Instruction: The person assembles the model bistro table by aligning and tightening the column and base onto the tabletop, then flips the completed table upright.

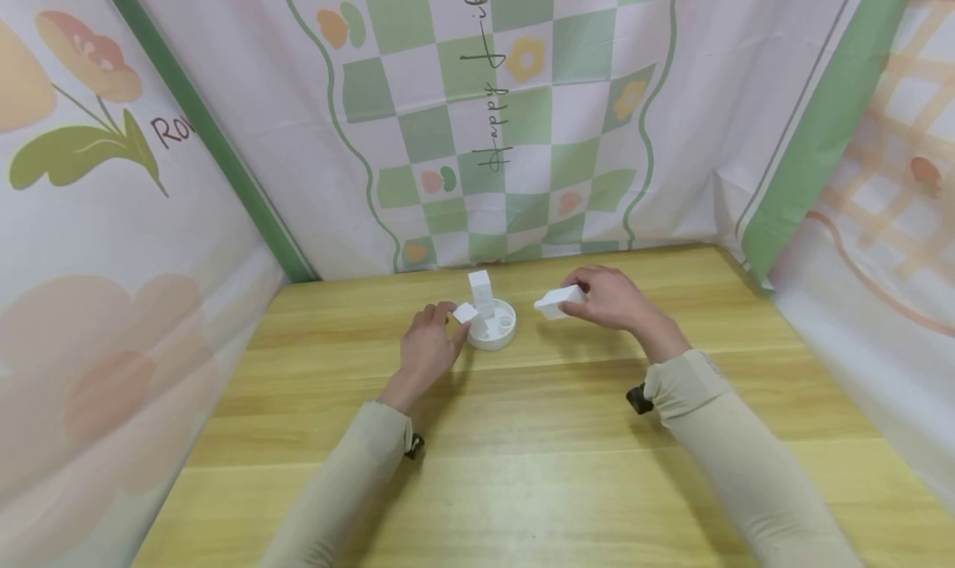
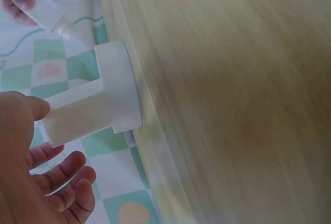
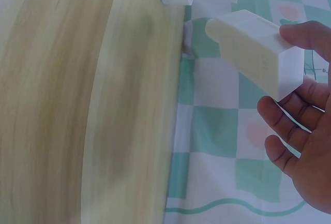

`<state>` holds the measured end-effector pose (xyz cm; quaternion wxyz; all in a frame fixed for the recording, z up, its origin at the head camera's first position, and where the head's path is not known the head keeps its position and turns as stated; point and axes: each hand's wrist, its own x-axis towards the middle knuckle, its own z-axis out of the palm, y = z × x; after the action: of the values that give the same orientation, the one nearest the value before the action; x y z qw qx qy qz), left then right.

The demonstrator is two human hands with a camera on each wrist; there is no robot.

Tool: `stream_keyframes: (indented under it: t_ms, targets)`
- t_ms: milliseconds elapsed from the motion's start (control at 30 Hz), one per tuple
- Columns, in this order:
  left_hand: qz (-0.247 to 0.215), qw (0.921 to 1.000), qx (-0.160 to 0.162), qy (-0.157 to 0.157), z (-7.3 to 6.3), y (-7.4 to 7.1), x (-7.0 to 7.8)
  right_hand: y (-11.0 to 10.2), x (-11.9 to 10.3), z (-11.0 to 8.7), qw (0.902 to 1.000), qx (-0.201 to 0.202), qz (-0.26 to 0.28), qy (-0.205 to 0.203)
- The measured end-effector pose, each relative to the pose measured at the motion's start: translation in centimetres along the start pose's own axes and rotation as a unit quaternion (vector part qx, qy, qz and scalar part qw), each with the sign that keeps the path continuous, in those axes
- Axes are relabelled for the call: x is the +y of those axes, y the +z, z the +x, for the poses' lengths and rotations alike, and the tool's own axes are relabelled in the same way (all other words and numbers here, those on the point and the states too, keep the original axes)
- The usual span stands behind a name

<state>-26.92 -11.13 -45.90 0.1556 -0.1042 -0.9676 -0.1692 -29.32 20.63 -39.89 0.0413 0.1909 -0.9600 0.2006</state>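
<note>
A round white base point(image 1: 492, 342) with a low rim and small raised rings inside sits toward the back of the table. One white rectangular block point(image 1: 481, 289) stands upright at its back. My left hand point(image 1: 430, 346) pinches the top of a second white block point(image 2: 77, 113) between thumb and fingers; this block stands at the base's left side, its lower end hidden behind the rim in the left wrist view. To the right of the base, my right hand point(image 1: 610, 298) holds a third white block point(image 3: 253, 50) in the air, tilted, its short round peg point(image 3: 212, 29) pointing toward the base.
The wood-grain table point(image 1: 522, 468) extends forward of the base. Behind it hangs a green-and-white checkered cloth point(image 1: 522, 137), with printed fabric at both sides. Black wrist straps point(image 1: 639, 399) show at the sleeves.
</note>
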Motion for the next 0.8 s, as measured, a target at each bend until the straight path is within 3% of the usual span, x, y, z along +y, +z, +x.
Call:
stream_keyframes:
  t_ms: [800]
  targets:
    - [-0.009, 0.9999, -0.005, -0.003, -0.1, 0.1, 0.0, 1.4, -1.9, 1.4, 0.9995, -0.007, -0.004, -0.029]
